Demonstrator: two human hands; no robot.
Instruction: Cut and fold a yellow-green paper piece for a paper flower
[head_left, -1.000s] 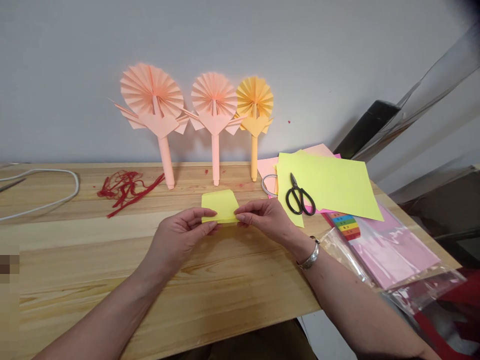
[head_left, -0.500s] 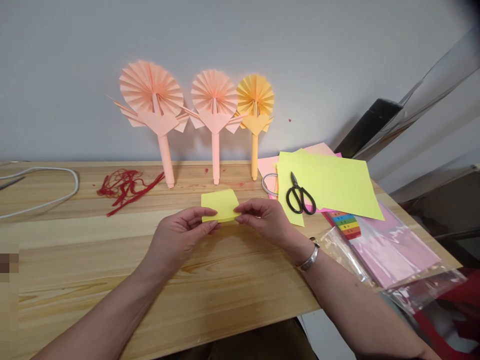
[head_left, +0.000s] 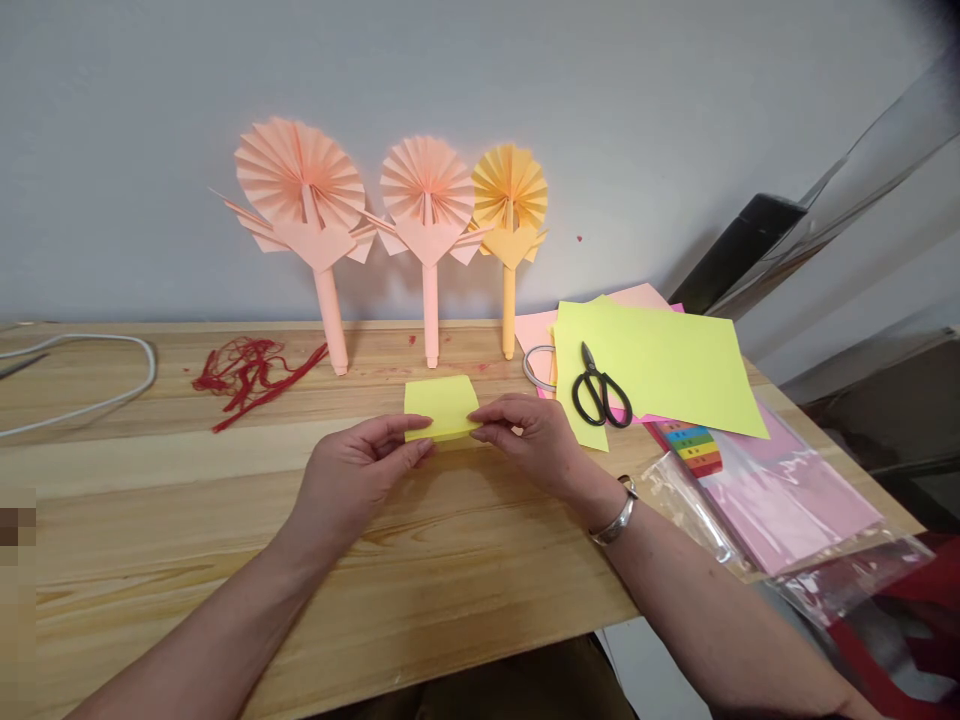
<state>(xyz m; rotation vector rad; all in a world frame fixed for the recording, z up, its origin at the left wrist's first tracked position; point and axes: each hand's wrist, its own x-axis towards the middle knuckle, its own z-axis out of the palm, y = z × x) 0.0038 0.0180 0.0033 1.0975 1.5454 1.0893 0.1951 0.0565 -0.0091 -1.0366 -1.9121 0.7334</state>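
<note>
A small piece of yellow paper (head_left: pixel 441 405) is held just above the table, with a narrow fold along its near edge. My left hand (head_left: pixel 360 465) pinches its left end between thumb and fingers. At the right end, my right hand (head_left: pixel 529 440) grips the same edge, thumb below and index finger on top. Behind the paper, two pink folded-paper fans (head_left: pixel 429 250) and an orange paper fan (head_left: pixel 510 245) lean upright against the wall. Black-handled scissors (head_left: pixel 598 390) lie to the right on a large yellow sheet (head_left: pixel 667 365).
Tangled red thread (head_left: pixel 255 375) lies on the wooden table (head_left: pixel 150 580) at left, near a white cable (head_left: pixel 142 350). A clear plastic packet of pink paper (head_left: pixel 795 490) rests at the right edge. A black object (head_left: pixel 750 245) leans behind the sheets.
The paper's far part has tilted slightly, and the near fold looks a little flatter. Both hands keep their grip in nearly the same place.
</note>
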